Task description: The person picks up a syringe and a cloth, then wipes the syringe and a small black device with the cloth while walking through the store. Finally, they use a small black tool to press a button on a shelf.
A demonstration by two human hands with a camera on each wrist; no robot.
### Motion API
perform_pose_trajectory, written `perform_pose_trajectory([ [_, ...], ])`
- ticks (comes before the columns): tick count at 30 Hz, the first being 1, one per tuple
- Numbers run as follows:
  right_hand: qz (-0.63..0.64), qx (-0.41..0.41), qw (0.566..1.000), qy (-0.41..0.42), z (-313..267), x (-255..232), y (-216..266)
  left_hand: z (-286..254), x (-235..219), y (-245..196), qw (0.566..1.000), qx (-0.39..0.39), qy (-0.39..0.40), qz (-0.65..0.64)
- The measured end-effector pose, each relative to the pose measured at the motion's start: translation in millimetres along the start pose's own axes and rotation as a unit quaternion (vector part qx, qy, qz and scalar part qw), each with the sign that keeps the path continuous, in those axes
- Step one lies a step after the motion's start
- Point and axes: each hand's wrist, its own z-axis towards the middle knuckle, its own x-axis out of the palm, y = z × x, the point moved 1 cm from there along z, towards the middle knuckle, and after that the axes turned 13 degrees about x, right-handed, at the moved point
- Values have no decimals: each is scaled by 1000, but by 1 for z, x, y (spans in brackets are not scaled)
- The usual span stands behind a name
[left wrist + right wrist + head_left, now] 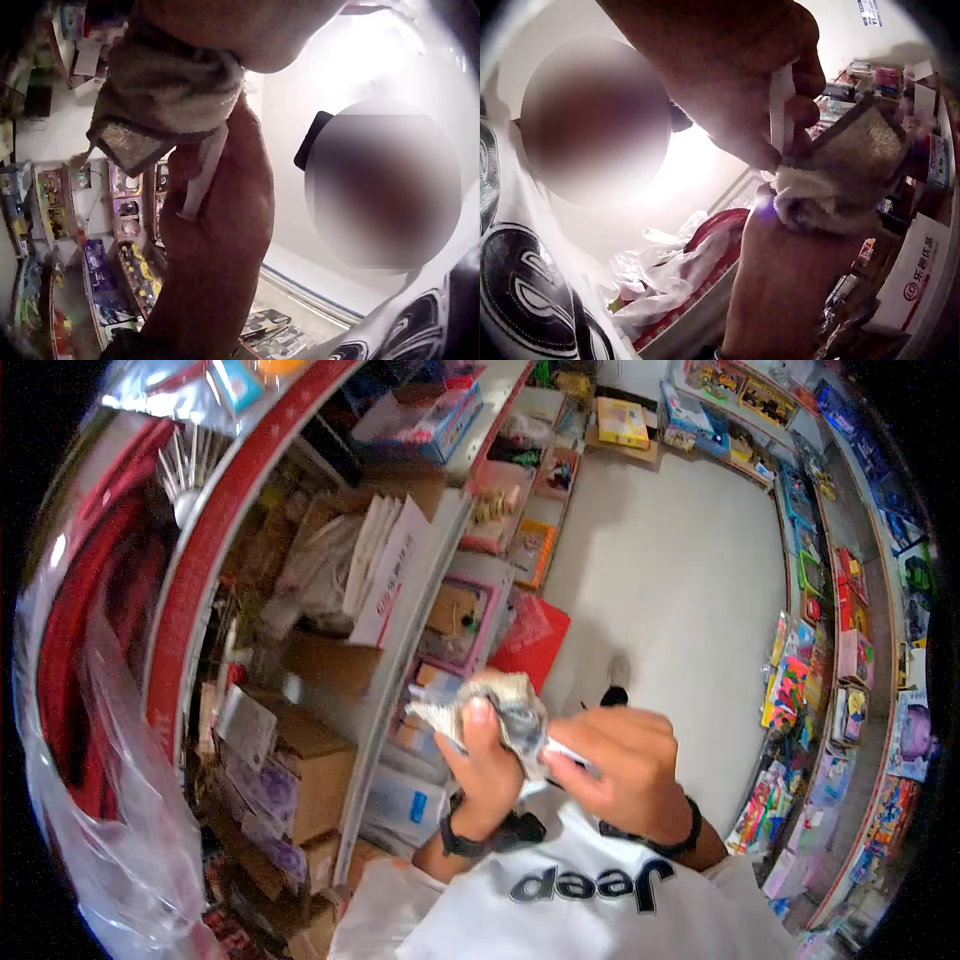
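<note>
A crumpled beige-grey cloth (515, 705) is bunched in the left hand (485, 755), the thumb pressed on top of it. In the right hand (625, 765) a thin white strip (572, 758) is pinched, its end touching the cloth's right side. The left wrist view shows the cloth (165, 86) with a dark-edged corner hanging down, and the white strip (204, 172) lying along the right hand (217, 225). The right wrist view shows the strip (781, 109) between the right hand's curled fingers, just above the cloth (825, 195).
Shelves with boxes stand at the left, among them a white carton (395, 575) and a brown box (320, 775). A red packet (535, 645) lies beyond the hands. Shelves of packaged goods (790, 685) line the right side, past the pale floor (680, 560). Plastic-wrapped red material (90, 630) hangs far left.
</note>
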Motion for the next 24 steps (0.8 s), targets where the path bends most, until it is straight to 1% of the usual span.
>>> perform_pose_trajectory([
  [1,6,12,1000,-13,0,0,-3,2,5,0,1000,5,-3,3],
  [2,-3,18,1000,2,3,-3,-5,4,7,-1,999,-5,29,13],
  [3,-12,26,999,16,7,-8,-7,8,9,3,999,-10,38,18],
  [5,-26,42,998,29,16,-17,-14,12,20,11,998,-8,24,50],
  [7,-35,61,997,40,23,-27,-23,17,31,19,997,-26,38,62],
  [8,-36,71,996,39,25,-30,-30,21,37,28,993,-7,41,108],
  [12,-25,98,995,12,39,-48,-54,32,66,48,996,-60,55,46],
  [15,4,118,993,-24,55,-68,-73,41,99,61,994,-47,88,49],
  [16,1,120,992,-25,60,-76,-78,42,115,62,996,-38,62,54],
  [17,-3,124,992,-20,66,-86,-85,40,126,73,997,-58,11,53],
  [19,-2,132,991,-15,75,-104,-97,45,150,79,995,-67,34,58],
  [20,1,133,991,-21,80,-111,-104,48,165,79,994,-53,31,86],
  [23,3,124,991,-47,92,-133,-123,51,203,88,995,-48,20,86],
  [24,1,122,991,-51,94,-139,-129,51,214,88,994,-55,30,87],
])
